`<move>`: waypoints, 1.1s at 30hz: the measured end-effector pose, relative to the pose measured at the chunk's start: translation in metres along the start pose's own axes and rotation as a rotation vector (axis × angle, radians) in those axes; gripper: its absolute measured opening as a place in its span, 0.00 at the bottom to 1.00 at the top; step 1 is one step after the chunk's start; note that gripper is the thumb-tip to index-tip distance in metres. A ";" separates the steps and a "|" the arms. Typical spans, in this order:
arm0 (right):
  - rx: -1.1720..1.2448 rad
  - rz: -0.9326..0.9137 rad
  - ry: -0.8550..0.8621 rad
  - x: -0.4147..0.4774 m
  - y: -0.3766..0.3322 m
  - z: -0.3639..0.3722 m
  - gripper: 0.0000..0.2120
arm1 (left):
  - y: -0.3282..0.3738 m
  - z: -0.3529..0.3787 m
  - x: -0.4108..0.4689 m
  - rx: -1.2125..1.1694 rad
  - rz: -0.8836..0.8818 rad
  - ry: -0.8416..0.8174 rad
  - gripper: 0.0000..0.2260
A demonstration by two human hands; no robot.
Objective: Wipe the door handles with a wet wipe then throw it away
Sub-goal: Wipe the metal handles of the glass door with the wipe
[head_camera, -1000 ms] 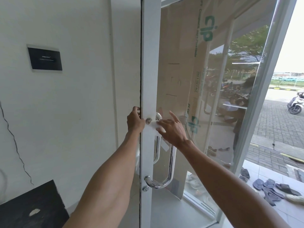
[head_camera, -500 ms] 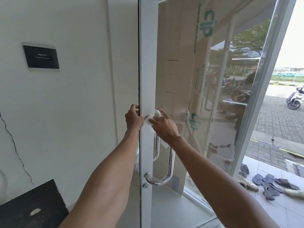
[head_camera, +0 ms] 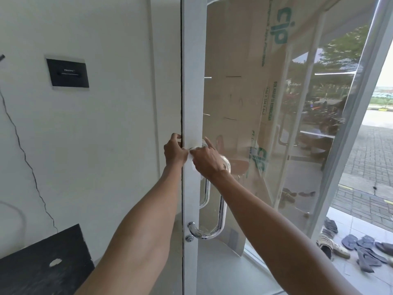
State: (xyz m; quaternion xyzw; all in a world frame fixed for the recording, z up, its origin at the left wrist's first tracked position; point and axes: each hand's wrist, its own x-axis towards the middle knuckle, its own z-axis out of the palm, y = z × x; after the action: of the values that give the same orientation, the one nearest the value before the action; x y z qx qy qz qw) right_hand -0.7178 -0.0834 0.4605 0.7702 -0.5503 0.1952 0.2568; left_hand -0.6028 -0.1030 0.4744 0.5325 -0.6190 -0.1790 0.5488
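Standing at a glass door [head_camera: 244, 103] with a white frame stile [head_camera: 192, 81] — both bare arms reaching up to the top mount of the chrome door handle [head_camera: 221, 209]. Taking the stile as landmark: left hand [head_camera: 174, 151] sitting at its left edge, fingers curled around that edge, thumb side facing the camera, touching the stile. Right hand [head_camera: 207, 159] lying across the stile's right side, fingers pressed together over a white wet wipe [head_camera: 190, 160], index finger sticking up and out toward the glass. Wipe bunched under the right palm, only a small white bit showing between the two hands, pressed against the handle's upper mount on the stile; cannot tell whether the left fingers are touching the wipe too. Handle curving down right of the stile and hooking back into it at a lower mount, with a small round lock cylinder [head_camera: 189, 238] just under that mount. Second handle [head_camera: 206, 194] showing through the glass on the far side. Left of the stile — white wall [head_camera: 95, 135] with a thin crack, a black wall plate [head_camera: 67, 73], a dark board [head_camera: 42, 267] low down. Right of the stile, beyond the glass, sandals [head_camera: 361, 250] scattered on tiles.
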 end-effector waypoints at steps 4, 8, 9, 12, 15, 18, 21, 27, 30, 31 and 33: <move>0.052 -0.100 0.069 -0.009 0.027 0.006 0.09 | 0.000 0.006 0.002 0.024 -0.026 0.033 0.15; 0.104 -0.175 0.175 -0.024 0.054 0.007 0.12 | 0.001 0.012 0.000 0.037 -0.051 0.075 0.17; 0.118 -0.178 0.184 -0.026 0.058 0.005 0.12 | 0.002 0.015 -0.001 0.037 -0.051 0.081 0.17; 0.154 -0.116 0.092 -0.023 0.053 -0.008 0.11 | 0.004 0.019 -0.004 0.036 -0.039 0.099 0.16; 0.129 -0.072 0.008 -0.007 0.038 -0.010 0.09 | 0.006 0.023 -0.005 0.031 -0.054 0.116 0.17; 0.130 -0.048 -0.042 0.003 0.028 -0.006 0.11 | 0.006 0.026 -0.003 0.027 -0.077 0.115 0.18; 0.166 -0.103 0.013 -0.005 0.038 -0.001 0.10 | 0.006 0.028 -0.001 0.060 -0.075 0.123 0.20; 0.255 -0.172 0.201 -0.032 0.079 0.005 0.15 | 0.005 0.031 0.001 0.075 -0.090 0.138 0.20; 0.237 -0.156 0.126 -0.026 0.078 0.000 0.15 | 0.006 0.034 -0.001 0.068 -0.092 0.151 0.19; 0.231 -0.135 0.085 -0.021 0.073 -0.003 0.14 | 0.005 0.035 -0.001 0.073 -0.089 0.158 0.18; 0.218 -0.090 0.011 -0.010 0.059 -0.009 0.13 | 0.004 0.038 0.000 0.082 -0.094 0.173 0.17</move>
State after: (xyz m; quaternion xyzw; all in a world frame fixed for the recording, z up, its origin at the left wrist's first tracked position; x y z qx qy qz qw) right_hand -0.7772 -0.0859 0.4721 0.8165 -0.4892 0.2460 0.1831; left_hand -0.6374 -0.1154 0.4646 0.5965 -0.5502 -0.1326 0.5691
